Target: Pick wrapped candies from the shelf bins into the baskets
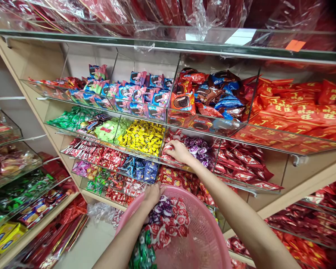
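My left hand point(152, 195) is closed over the far rim of a pink plastic basket point(212, 228). In the basket lie purple-wrapped candies point(164, 207), red-and-white wrapped candies point(173, 226) and green-wrapped candies point(142, 250). My right hand point(179, 151) reaches into a clear shelf compartment, its fingers curled round red-and-white wrapped candy point(167, 149) at the compartment's left side. Just right of that hand, in the same compartment, sits a pile of purple-wrapped candies point(198, 149). My fingers partly hide what they grasp.
Clear shelf fronts and dividers surround my right hand. Yellow-wrapped candies point(142, 136) fill the compartment to its left, and red packets point(238, 160) the one to its right. Above are cookie packs point(183, 101) and red-gold packets point(296, 102). More stocked shelves point(11, 157) stand at left.
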The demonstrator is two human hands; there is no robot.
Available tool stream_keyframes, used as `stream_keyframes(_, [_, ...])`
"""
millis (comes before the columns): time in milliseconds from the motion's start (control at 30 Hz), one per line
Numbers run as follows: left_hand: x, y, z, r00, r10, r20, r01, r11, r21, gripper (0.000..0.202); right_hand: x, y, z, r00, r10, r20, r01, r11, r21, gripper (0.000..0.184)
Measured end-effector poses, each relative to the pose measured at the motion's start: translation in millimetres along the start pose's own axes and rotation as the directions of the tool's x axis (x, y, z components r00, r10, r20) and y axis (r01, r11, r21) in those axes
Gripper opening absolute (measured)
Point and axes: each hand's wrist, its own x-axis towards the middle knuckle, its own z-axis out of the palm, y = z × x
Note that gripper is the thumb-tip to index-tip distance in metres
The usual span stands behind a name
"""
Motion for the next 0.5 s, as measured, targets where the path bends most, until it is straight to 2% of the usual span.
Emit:
stream_keyframes(100, [0.2,0.7,-0.5,1.0,-0.009,0.008,0.009,1.0,0.016,0.044,-12.7,-4.5,-13.2,0.995,-0.018,-0.098,0.027,0.996,0.086,0.023])
stream_keyframes(200, [0.4,1.1,-0.2,1.0,-0.014,0.01,0.014,1.0,0.011,0.045,-39.2,-19.3,-32.4,0.979,-0.071,-0.192,0.099,0.984,0.145,0.026])
stream_keyframes(300, [0.4,1.5,-0.2,1.0,-0.003,0.002,0.003,1.0,0.015,0.044,-73.6,-35.5,-42.6,0.979,-0.147,-0.141,0.178,0.955,0.238,0.026])
stream_keyframes(400, [-0.2,1.6,-1.9,1.0,-0.013,0.028,0.013,1.0,0.021,0.036,-105.1,-40.2,-27.0,0.978,-0.206,0.024,0.18,0.9,0.396,0.022])
stream_keyframes(500, [-1.2,1.4,-3.5,0.998,-0.01,0.065,0.009,1.0,0.016,0.03,-129.0,-30.1,13.0,0.951,-0.255,0.176,0.111,0.812,0.573,0.021])
